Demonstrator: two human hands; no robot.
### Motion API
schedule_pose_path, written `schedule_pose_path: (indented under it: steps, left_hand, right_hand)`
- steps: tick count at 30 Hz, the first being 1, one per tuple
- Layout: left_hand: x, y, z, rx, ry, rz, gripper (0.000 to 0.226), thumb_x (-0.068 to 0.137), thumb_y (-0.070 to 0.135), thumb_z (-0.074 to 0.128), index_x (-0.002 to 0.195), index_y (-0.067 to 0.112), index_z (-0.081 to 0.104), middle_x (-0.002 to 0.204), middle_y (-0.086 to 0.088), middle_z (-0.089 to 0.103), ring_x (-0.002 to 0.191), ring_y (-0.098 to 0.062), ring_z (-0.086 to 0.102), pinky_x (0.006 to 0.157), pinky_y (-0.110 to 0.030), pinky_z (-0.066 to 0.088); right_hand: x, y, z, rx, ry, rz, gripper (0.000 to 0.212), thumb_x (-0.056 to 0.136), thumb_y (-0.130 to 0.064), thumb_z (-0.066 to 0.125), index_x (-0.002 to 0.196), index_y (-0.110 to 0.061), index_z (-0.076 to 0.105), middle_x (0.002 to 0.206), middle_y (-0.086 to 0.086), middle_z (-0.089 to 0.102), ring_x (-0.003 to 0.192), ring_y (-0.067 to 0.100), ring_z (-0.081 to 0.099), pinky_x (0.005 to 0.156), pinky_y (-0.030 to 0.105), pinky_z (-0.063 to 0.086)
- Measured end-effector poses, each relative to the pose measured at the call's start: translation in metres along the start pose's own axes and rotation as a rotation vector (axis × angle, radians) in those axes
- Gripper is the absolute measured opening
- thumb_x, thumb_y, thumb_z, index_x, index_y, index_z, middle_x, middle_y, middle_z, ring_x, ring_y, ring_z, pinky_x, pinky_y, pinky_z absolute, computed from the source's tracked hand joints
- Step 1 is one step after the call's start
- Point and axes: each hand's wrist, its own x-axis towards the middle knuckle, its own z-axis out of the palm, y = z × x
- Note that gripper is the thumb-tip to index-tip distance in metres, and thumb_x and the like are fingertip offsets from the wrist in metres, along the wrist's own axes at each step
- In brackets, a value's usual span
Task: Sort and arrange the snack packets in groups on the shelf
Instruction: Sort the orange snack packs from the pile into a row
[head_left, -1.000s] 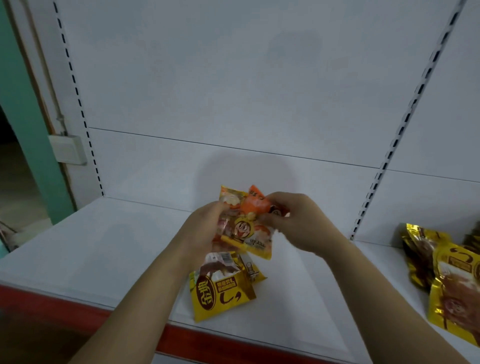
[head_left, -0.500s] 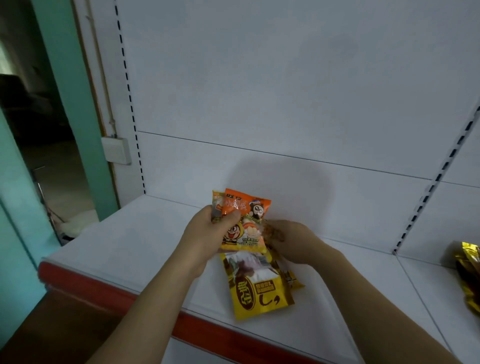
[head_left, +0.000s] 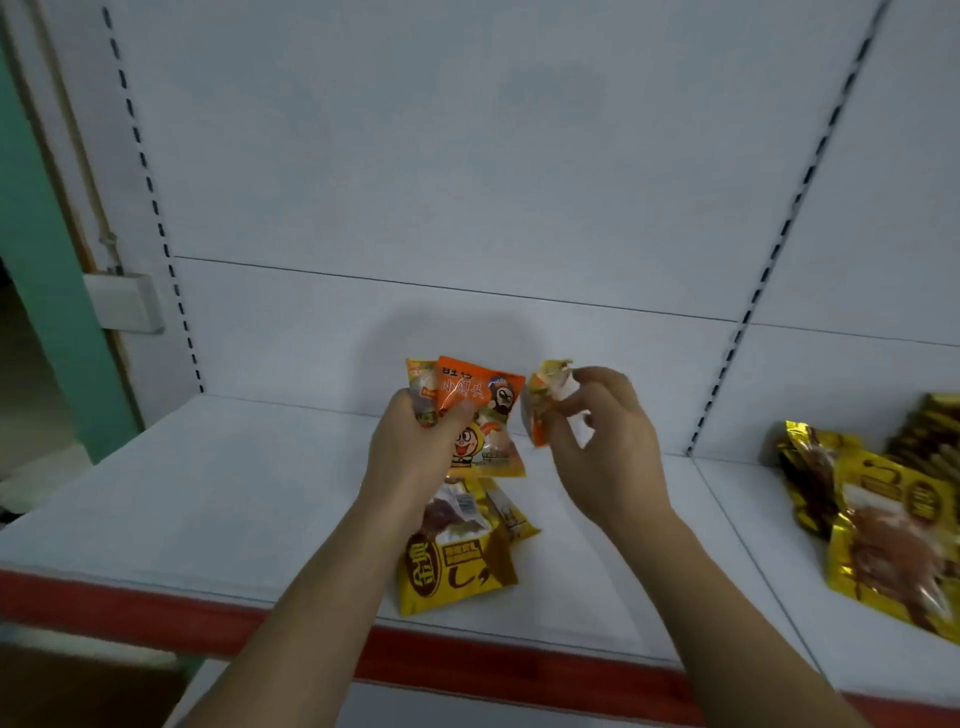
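Nearest you, a yellow packet lies flat on the white shelf just behind its red front edge, long axis running front to back and tilted a little to the right. It carries a brown oval with gold characters and a large brown hook-shaped mark; the small print is too blurred to read. At least 1 more yellow packet lies under it.

Above it, your left hand is closed on a fan of small packets, thumb across the front. The orange packet in front stands upright, with white Chinese characters near the top and a cartoon boy's face lower down. Another packet peeks out behind it.

Your right hand pinches 1 small orange-and-yellow packet between thumb and fingertips, held edge-on and upright, just apart from the fan.

Well off to the right, gold packets lie in a pile on the next shelf bay.
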Motion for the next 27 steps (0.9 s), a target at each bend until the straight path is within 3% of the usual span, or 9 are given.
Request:
schedule_pose_path:
  steps: [6,10,13,17,20,23,25,27]
  left_hand:
    - [-0.041,0.007,0.079,-0.097,-0.242,0.035,0.044,0.089,0.068,0.061,0.112,0.031,0.059,0.109,0.007,0.071,0.103,-0.017,0.07,0.094,-0.051,0.057]
    - [-0.075,0.014,0.13,-0.214,-0.411,0.016,0.072,0.071,0.085,0.064,0.115,0.03,0.057,0.11,0.006,0.074,0.1,-0.016,0.075,0.092,-0.05,0.06]
    - [-0.102,0.02,0.169,-0.212,-0.526,0.029,0.074,0.067,0.088,0.063,0.116,0.033,0.057,0.111,0.008,0.075,0.098,-0.013,0.075,0.092,-0.048,0.061]
    - [-0.146,0.034,0.224,-0.158,-0.665,0.084,0.091,0.052,0.096,0.064,0.121,0.037,0.058,0.11,0.014,0.074,0.099,-0.007,0.074,0.092,-0.041,0.061]
    - [-0.183,0.041,0.274,-0.127,-0.695,0.116,0.071,0.063,0.085,0.069,0.119,0.041,0.061,0.109,0.018,0.075,0.102,-0.006,0.072,0.095,-0.043,0.06]
    - [-0.222,0.047,0.333,-0.136,-0.687,0.122,0.042,0.084,0.069,0.068,0.115,0.042,0.065,0.11,0.019,0.074,0.105,-0.004,0.071,0.097,-0.041,0.058]
    - [-0.249,0.052,0.374,-0.159,-0.676,0.107,0.038,0.089,0.065,0.064,0.118,0.042,0.065,0.113,0.02,0.073,0.107,-0.002,0.068,0.097,-0.039,0.057]
    - [-0.273,0.06,0.411,-0.172,-0.665,0.088,0.041,0.092,0.064,0.061,0.124,0.039,0.063,0.115,0.021,0.07,0.109,0.0,0.065,0.095,-0.034,0.055]
  right_hand:
    - [-0.041,0.006,-0.052,-0.093,0.037,0.032,0.018,0.098,-0.032,0.052,0.099,-0.015,0.057,0.151,0.002,0.04,0.075,0.013,0.06,0.052,0.028,0.048]
    - [-0.065,0.025,-0.102,-0.174,0.077,0.081,0.016,0.103,-0.03,0.05,0.099,-0.019,0.061,0.156,0.003,0.038,0.1,0.011,0.06,0.066,0.032,0.051]
    - [-0.083,0.047,-0.145,-0.263,0.131,0.098,0.019,0.102,-0.023,0.052,0.105,-0.015,0.068,0.154,0.006,0.043,0.119,0.013,0.057,0.082,0.018,0.045]
    - [-0.104,0.078,-0.21,-0.234,0.212,0.169,0.01,0.097,-0.021,0.064,0.102,-0.018,0.071,0.151,-0.001,0.045,0.12,0.005,0.054,0.082,0.021,0.048]
    - [-0.122,0.102,-0.263,-0.211,0.274,0.197,0.016,0.094,-0.022,0.067,0.111,-0.02,0.067,0.148,-0.005,0.046,0.123,0.006,0.054,0.082,0.009,0.045]
    - [-0.142,0.133,-0.32,-0.146,0.29,0.282,0.035,0.096,-0.031,0.065,0.129,-0.026,0.056,0.144,-0.012,0.047,0.128,0.002,0.048,0.094,0.02,0.048]
    - [-0.151,0.154,-0.36,-0.131,0.262,0.39,0.046,0.097,-0.043,0.06,0.139,-0.034,0.046,0.141,-0.019,0.049,0.128,-0.002,0.046,0.1,0.024,0.046]
    - [-0.156,0.175,-0.395,-0.086,0.221,0.488,0.052,0.096,-0.053,0.054,0.145,-0.042,0.039,0.128,-0.037,0.05,0.116,-0.012,0.052,0.094,0.015,0.047]
